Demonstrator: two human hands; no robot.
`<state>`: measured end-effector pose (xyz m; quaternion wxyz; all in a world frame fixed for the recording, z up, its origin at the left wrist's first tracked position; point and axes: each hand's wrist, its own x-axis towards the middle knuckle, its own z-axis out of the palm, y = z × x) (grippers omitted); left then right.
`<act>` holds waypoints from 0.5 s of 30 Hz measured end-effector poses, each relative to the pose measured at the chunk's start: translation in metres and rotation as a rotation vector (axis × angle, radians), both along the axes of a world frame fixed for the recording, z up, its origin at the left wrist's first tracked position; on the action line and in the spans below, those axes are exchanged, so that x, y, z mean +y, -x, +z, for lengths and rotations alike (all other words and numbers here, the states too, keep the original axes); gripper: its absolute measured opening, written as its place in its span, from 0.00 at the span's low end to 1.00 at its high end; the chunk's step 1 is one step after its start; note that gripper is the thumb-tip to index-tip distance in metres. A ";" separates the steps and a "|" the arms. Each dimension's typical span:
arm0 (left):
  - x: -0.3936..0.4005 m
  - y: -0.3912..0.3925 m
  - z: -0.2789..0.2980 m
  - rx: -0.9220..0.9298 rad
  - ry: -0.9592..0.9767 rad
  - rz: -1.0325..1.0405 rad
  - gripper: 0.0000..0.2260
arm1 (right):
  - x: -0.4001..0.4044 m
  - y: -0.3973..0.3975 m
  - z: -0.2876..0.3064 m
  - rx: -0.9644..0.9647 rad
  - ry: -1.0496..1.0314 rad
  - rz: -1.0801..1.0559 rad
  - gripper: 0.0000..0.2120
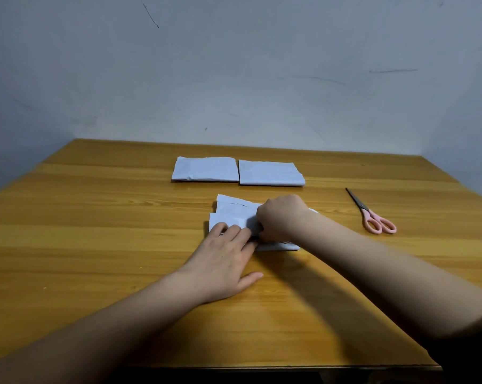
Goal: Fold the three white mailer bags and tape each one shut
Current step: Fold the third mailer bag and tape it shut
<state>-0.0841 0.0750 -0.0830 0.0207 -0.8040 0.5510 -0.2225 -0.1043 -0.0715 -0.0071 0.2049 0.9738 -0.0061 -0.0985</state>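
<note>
On a wooden table [96, 245], the left hand [223, 259] pressed flat fingers on the near bag [234, 214], thin, light and likely springy, while the right hand [281, 217] curled over its fold, grip unclear.

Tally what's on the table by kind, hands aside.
White mailer bags: 3 (far left bag, far right bag, near bag under both hands)
Pink-handled scissors: 1
Total: 4

two bare forearms, left hand [223, 261], right hand [281, 217]
</note>
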 end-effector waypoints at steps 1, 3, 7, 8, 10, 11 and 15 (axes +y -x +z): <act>-0.001 0.000 0.000 0.001 0.006 -0.005 0.28 | -0.003 0.001 0.003 0.006 -0.028 -0.010 0.14; -0.002 0.001 0.001 0.003 0.017 -0.009 0.28 | -0.012 0.003 0.008 0.024 -0.098 -0.032 0.15; -0.008 0.002 0.005 0.007 0.018 -0.005 0.28 | -0.031 0.009 0.018 0.033 -0.290 -0.091 0.14; -0.010 0.002 0.006 0.004 0.021 -0.003 0.28 | -0.035 0.011 0.019 0.024 -0.363 -0.099 0.13; -0.012 0.003 0.005 0.001 0.036 0.004 0.27 | -0.042 0.015 0.023 0.008 -0.487 -0.097 0.10; -0.012 0.004 0.004 0.004 0.042 0.010 0.27 | -0.044 0.016 0.025 0.000 -0.517 -0.091 0.08; -0.014 0.007 0.004 0.024 0.053 0.020 0.28 | -0.050 0.021 0.027 -0.021 -0.543 -0.042 0.02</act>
